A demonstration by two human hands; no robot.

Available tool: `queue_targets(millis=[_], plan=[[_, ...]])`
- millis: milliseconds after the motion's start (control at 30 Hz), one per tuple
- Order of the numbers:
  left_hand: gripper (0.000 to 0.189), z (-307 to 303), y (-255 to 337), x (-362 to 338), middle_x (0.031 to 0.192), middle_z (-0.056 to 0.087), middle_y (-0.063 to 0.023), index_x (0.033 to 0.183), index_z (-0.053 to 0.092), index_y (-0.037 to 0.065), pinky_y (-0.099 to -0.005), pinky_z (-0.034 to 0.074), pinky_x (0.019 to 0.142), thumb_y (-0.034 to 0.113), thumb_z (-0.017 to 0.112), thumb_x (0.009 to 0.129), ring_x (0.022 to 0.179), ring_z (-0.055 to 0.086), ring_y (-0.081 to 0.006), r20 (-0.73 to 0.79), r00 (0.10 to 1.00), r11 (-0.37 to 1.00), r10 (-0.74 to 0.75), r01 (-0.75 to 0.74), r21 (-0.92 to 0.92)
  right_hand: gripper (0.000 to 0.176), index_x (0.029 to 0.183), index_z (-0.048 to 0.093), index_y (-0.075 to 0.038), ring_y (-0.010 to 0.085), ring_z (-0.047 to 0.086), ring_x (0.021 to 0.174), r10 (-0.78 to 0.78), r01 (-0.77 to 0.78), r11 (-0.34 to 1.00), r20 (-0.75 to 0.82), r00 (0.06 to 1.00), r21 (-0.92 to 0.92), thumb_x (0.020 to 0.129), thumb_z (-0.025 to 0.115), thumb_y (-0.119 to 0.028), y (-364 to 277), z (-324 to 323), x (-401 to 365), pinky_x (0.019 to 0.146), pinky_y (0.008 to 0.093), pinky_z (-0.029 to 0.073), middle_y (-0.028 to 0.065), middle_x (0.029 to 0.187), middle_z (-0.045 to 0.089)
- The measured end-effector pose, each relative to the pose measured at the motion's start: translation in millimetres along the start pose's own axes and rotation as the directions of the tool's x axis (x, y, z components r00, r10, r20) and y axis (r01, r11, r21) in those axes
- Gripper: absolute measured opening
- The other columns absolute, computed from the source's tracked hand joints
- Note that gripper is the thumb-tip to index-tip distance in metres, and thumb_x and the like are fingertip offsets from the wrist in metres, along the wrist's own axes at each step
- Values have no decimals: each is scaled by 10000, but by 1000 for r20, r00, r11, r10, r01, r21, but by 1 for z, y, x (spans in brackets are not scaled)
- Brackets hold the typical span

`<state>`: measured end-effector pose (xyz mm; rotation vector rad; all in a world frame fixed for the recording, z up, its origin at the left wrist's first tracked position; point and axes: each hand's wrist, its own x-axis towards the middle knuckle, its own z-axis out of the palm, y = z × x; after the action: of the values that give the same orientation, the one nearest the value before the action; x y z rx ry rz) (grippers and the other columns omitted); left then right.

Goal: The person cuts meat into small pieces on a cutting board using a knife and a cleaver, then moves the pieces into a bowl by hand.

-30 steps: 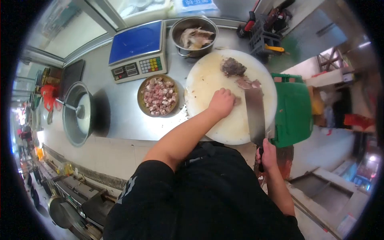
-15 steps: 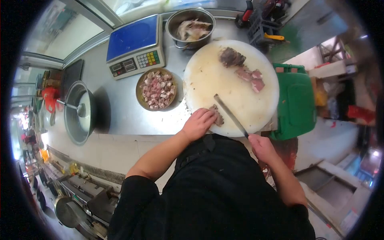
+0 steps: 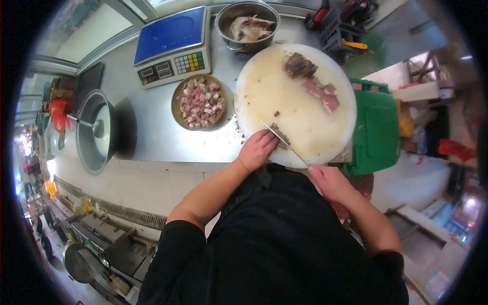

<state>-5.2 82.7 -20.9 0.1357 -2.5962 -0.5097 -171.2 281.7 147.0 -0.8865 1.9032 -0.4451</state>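
Observation:
My left hand (image 3: pixel 257 148) presses down on a small piece of meat (image 3: pixel 280 134) at the near edge of the round white cutting board (image 3: pixel 284 107). My right hand (image 3: pixel 329 181) grips the handle of a cleaver (image 3: pixel 284 143), whose blade is edge-down on that piece right beside my left fingers. More meat lies at the far side of the board: a dark chunk (image 3: pixel 299 64) and pink slices (image 3: pixel 323 94). A bowl of diced meat (image 3: pixel 199 101) stands left of the board.
On the steel counter (image 3: pixel 147 132) stand a blue digital scale (image 3: pixel 172 46), a metal pot with meat scraps (image 3: pixel 247 25) and a large pot with a ladle (image 3: pixel 94 134). A green bin (image 3: pixel 375 132) sits right of the board; a tool crate (image 3: pixel 338 30) is behind.
My left hand pulled a meat piece from the board's middle to its near edge. The cleaver swung from lying flat on the right side to cutting upright at that piece.

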Motion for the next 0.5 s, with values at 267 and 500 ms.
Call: queue_targets(millis=[267,500], plan=[[319,-1,-1,4,1153,653,-108,1080,691,40,-379,526,937,108,675,768,1106,599,-301,-23,1000,998,-15,13,-57,466,1143,656,-16,470,638,985,95,-92,995,94,991,-38,1047,418,-404,-2,-6,14,871,467,502,287,1006,670],[280,3,-1,2,1127,669,-94,1039,702,56,-375,527,934,110,686,764,1090,612,-294,-11,998,995,-59,58,-75,472,1148,662,-19,473,640,971,59,-53,993,53,997,-109,1044,410,-404,-3,7,34,887,492,497,286,1018,676]])
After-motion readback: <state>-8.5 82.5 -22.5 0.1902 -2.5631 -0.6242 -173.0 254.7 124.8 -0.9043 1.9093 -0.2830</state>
